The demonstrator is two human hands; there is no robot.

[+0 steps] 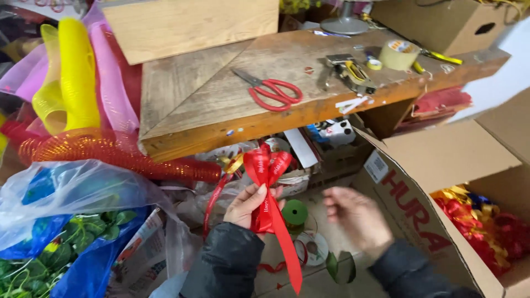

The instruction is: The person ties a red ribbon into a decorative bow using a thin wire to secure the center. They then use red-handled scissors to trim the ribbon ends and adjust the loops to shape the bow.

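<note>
red ribbon bow, pinched in left hand fingers

Left hand: raised, fingers pinched shut, thumb on top, dark sleeve at wrist. Right hand: open, fingers spread, motion-blurred, holding nothing.

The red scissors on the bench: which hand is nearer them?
Left. The left hand, holding the red ribbon bow, sits just below the red scissors; the right hand is lower right, blurred.

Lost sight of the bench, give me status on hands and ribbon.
Left hand pinching red ribbon bow, tails hanging. Right hand open, blurred, beside it. Nothing in the way between them.
</note>
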